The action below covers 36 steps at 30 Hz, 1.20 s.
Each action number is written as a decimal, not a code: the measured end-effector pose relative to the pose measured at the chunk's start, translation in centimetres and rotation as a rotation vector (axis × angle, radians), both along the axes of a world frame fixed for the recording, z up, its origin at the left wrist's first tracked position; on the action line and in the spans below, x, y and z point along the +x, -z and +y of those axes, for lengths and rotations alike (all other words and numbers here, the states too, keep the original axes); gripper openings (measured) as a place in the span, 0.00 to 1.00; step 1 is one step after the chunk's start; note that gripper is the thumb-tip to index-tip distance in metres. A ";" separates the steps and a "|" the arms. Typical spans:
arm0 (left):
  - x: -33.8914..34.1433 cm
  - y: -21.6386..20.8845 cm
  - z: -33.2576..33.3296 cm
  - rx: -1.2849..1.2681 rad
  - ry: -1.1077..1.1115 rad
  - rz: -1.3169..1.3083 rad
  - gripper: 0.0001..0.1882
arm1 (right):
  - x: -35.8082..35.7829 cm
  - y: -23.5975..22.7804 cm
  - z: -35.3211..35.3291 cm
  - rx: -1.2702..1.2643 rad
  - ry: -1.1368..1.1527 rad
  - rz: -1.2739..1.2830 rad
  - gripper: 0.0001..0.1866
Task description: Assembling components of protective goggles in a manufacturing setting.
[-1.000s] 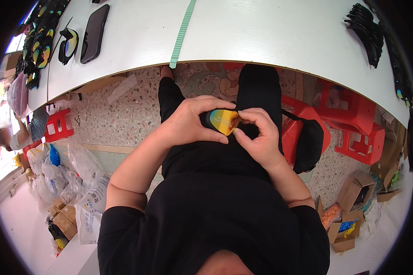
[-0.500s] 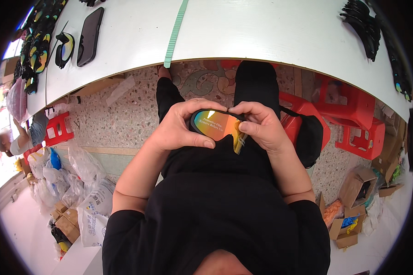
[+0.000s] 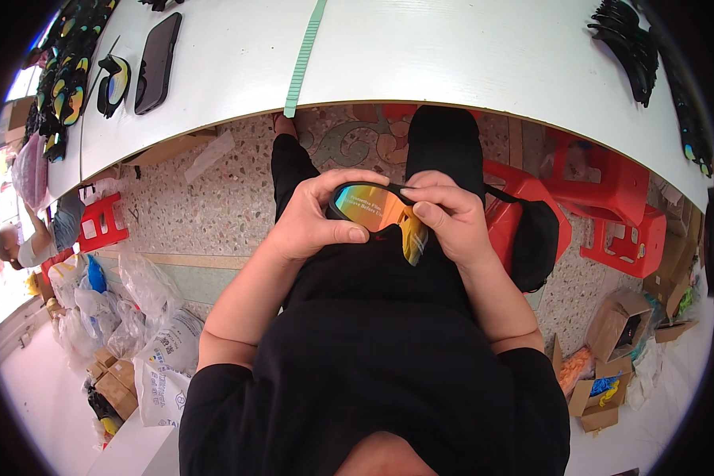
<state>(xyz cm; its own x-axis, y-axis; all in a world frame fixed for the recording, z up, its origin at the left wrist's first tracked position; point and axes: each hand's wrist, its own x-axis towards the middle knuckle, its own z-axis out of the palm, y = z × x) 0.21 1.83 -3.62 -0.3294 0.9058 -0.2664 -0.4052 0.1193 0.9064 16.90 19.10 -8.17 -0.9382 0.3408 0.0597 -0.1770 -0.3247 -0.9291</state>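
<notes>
Above my lap I hold sports sunglasses with a black frame and a one-piece mirrored lens (image 3: pixel 360 206) coloured orange, yellow and green. My left hand (image 3: pixel 308 216) grips one end of the sunglasses, fingers along the top and thumb below. At the other side my right hand (image 3: pixel 452 216) pinches the top of the frame between thumb and fingers. The yellow half of the lens (image 3: pixel 413 240) hangs below those fingers, tilted away from the frame. Whether that half is seated in the frame at the far end is hidden by my right hand.
On the white table (image 3: pixel 420 55) ahead lie a green strip (image 3: pixel 303 63), a dark phone (image 3: pixel 158 63), another pair of sunglasses (image 3: pixel 114 83) and black frames (image 3: pixel 627 51). Red stools (image 3: pixel 603 178) stand at right. Bags (image 3: pixel 147 289), cartons (image 3: pixel 603 393) and another person (image 3: pixel 36 242) are around.
The sunglasses have tilted a little in my hands. The yellow lens half now shows broader below my right fingers, and my right hand has shifted slightly.
</notes>
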 end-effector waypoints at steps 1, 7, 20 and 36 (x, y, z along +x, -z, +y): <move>0.0 0.0 -0.1 -0.007 -0.022 -0.027 0.36 | -0.1 -0.6 0.1 0.244 0.062 0.039 0.16; -0.6 -0.2 0.0 -0.002 -0.023 0.079 0.36 | 0.6 -3.5 0.2 0.714 0.046 0.027 0.38; -3.1 -2.4 0.8 0.034 0.198 0.828 0.34 | -0.9 -3.5 0.7 0.721 0.083 0.045 0.29; -1.2 -1.9 1.9 0.114 0.204 1.156 0.25 | -1.5 -0.4 2.2 -0.157 -0.287 -0.042 0.32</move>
<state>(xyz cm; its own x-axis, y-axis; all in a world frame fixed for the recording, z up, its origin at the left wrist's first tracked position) -1.01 3.69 -1.70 -0.1683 0.9689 0.1813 0.6812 -0.0186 0.7318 15.44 21.31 -7.80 -0.9979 0.0640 -0.0131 -0.0204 -0.4961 -0.8680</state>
